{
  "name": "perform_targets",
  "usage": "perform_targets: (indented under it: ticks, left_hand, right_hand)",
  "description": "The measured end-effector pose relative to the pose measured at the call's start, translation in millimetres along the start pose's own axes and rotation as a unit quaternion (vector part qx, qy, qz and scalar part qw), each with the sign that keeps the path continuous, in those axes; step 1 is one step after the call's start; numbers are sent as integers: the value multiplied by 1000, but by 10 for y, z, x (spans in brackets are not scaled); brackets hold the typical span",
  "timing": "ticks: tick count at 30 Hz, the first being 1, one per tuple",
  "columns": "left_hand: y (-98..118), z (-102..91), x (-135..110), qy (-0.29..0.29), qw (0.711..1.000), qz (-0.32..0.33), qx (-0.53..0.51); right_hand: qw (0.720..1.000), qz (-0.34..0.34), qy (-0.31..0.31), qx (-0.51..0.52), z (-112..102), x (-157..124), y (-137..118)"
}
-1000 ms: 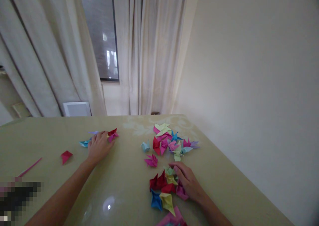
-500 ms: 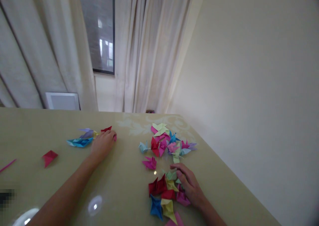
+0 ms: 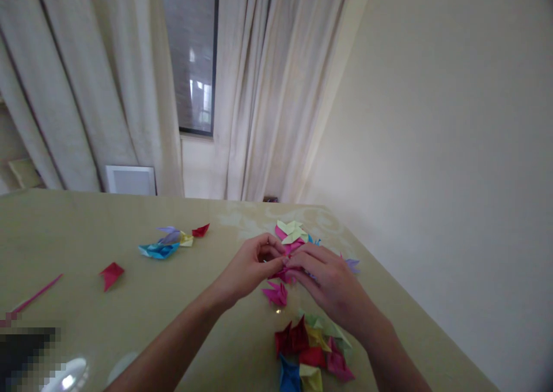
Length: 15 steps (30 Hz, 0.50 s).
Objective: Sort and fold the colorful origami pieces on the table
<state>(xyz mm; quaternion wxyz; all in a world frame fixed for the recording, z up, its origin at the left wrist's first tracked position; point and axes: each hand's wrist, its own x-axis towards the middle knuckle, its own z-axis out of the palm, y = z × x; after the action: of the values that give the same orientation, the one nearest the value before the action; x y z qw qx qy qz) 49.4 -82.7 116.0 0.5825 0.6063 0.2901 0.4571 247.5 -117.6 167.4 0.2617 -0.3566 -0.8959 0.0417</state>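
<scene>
My left hand and my right hand meet over the table, fingertips pinched together on a small pink folded paper piece. Just below them lies another pink origami piece. A pile of folded paper pieces in red, yellow, green, blue and pink sits near my right forearm. Behind my hands, a second pile with a pale green piece on top is partly hidden by them.
A row of joined pieces, blue, purple, yellow and red, lies at the left. A lone red piece and a pink strip lie further left. The table meets curtains and a wall on the right.
My left hand left the row of pieces on the left and came to the middle. My right hand rose from the near pile. Both now pinch a pink piece between them.
</scene>
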Motion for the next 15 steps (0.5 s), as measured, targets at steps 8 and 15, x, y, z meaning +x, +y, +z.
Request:
perform_targets:
  ticks: [8,15]
  left_hand:
    - [-362,-1007,106,209,817,12,537]
    - [-928,-1751,-162,232,612,-101,750]
  right_hand:
    - [999,37,-21,34,-239,-174,132]
    - [987,67,-123,81,-255,-293,286]
